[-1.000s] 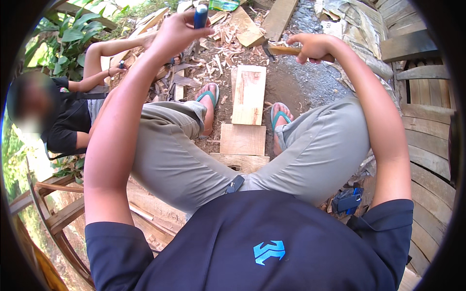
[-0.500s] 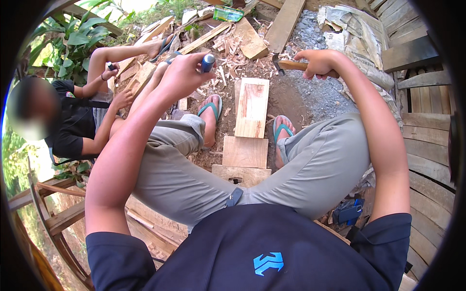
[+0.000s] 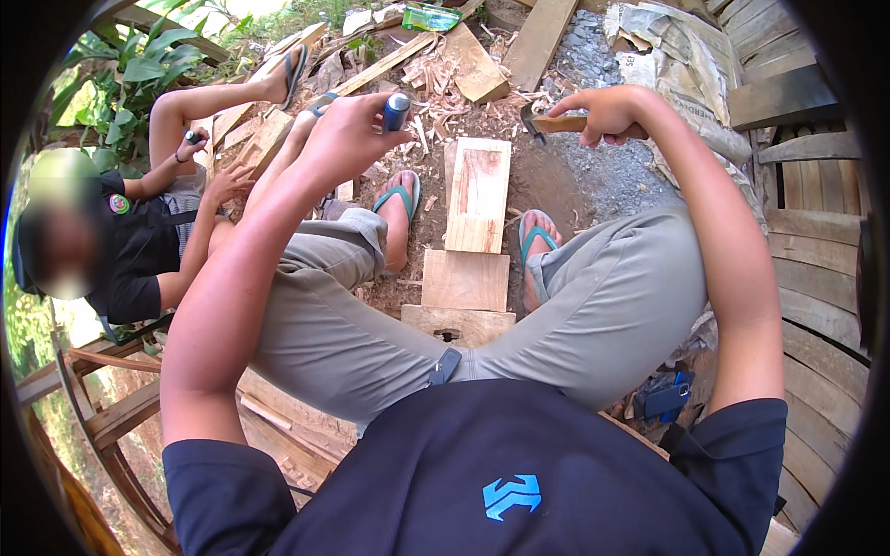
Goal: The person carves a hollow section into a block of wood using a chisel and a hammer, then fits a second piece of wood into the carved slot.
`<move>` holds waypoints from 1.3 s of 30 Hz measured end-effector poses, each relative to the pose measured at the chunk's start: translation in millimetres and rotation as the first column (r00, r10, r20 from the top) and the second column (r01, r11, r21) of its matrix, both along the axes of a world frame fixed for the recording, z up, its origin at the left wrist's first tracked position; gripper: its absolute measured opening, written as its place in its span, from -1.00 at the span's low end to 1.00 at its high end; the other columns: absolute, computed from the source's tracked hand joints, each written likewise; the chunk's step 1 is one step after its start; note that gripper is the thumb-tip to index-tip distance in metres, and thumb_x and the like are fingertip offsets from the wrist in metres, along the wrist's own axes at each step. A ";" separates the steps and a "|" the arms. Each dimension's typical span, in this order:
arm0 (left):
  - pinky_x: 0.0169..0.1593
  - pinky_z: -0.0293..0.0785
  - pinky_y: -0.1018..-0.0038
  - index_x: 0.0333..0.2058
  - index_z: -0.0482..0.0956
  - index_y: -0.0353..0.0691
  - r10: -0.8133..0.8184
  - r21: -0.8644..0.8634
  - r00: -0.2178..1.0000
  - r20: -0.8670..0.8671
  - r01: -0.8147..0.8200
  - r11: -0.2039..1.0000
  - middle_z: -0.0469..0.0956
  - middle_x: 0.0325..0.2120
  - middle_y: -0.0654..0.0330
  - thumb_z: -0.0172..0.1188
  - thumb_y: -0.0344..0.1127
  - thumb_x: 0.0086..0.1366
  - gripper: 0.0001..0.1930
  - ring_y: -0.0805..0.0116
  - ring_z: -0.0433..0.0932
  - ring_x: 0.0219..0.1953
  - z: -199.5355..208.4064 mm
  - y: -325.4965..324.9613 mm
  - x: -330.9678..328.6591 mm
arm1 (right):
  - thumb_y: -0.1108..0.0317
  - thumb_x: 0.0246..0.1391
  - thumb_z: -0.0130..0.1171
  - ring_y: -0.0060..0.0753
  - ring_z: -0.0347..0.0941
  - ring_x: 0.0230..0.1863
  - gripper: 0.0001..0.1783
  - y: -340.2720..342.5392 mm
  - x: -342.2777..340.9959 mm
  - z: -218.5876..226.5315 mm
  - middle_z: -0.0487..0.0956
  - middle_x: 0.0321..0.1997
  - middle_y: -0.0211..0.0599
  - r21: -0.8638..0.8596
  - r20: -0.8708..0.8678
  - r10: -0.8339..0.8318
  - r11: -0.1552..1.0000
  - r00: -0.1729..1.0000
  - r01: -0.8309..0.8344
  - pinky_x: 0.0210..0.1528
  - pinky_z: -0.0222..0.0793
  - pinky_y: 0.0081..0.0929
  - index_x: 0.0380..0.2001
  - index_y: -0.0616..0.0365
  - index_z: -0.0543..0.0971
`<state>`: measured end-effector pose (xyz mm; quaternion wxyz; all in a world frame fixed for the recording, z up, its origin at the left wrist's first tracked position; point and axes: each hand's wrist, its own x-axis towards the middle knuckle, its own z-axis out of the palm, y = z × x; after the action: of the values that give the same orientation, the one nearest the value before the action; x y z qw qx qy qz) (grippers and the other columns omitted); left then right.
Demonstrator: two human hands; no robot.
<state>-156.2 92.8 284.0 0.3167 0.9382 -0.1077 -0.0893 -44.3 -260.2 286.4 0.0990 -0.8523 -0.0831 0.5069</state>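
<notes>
Raised at the upper middle, my left hand (image 3: 354, 137) is closed around a blue-handled chisel (image 3: 397, 113). Its metal-capped end faces up, and its blade is hidden. My right hand (image 3: 607, 116) grips a hammer (image 3: 561, 122) by the wooden handle, with the dark head toward the left. Between my feet lies a pale wooden block (image 3: 478, 199) with a shallow rectangular recess cut in its top. Neither tool touches this block. Under and nearer than it is a flat board (image 3: 465, 280), then another wood piece (image 3: 436, 322) with a dark hole.
A co-worker (image 3: 139, 236) sits at the left, a small dark object in one hand. Wood chips (image 3: 443, 69), offcuts (image 3: 477, 65) and a plank (image 3: 545, 42) lie beyond the block. Torn sacks (image 3: 681, 65) and gravel sit far right, beside a slatted wooden wall (image 3: 816, 278).
Both my hands still hold the same tools in nearly the same places. The view has shifted slightly. At the left, the co-worker's head and foot have moved a little.
</notes>
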 end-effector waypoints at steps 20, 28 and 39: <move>-0.10 0.59 0.34 -0.15 0.68 -0.15 -0.030 0.114 0.999 0.027 0.027 0.993 0.72 -0.35 0.15 0.42 -0.17 0.18 -0.70 0.27 0.72 -0.21 4.1 -9.1 -8.0 | 0.51 0.16 0.19 -0.58 0.35 -0.49 -0.18 -1.3 0.5 1.5 0.60 -0.30 -0.36 -0.033 0.019 -0.024 0.999 1.000 0.025 -0.44 0.38 -0.48 0.46 -0.25 0.24; -0.19 0.54 0.24 -0.23 0.64 -0.25 -0.043 0.059 0.997 0.068 0.039 0.997 0.68 -0.41 0.02 0.43 -0.21 0.15 -0.70 0.09 0.68 -0.32 3.2 -11.1 -9.4 | 0.50 0.11 0.23 -0.57 0.32 -0.52 -0.19 -5.5 0.4 -2.9 0.60 -0.29 -0.33 -0.012 0.037 -0.034 0.999 0.999 0.035 -0.47 0.41 -0.46 0.42 -0.21 0.30; -0.20 0.57 0.37 -0.17 0.69 -0.10 -0.073 0.099 0.995 0.072 0.065 0.993 0.72 -0.37 0.22 0.45 -0.24 0.17 -0.75 0.39 0.65 -0.36 6.3 -19.2 -14.4 | 0.55 0.13 0.15 -0.56 0.32 -0.50 -0.17 -2.2 -4.8 4.3 0.58 -0.33 -0.37 -0.024 0.034 -0.017 1.000 0.999 0.018 -0.43 0.36 -0.45 0.45 -0.21 0.25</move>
<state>-170.6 73.6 290.3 0.2632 0.9508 -0.1475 -0.0697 -49.1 -262.4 290.7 0.0915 -0.8626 -0.0709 0.4925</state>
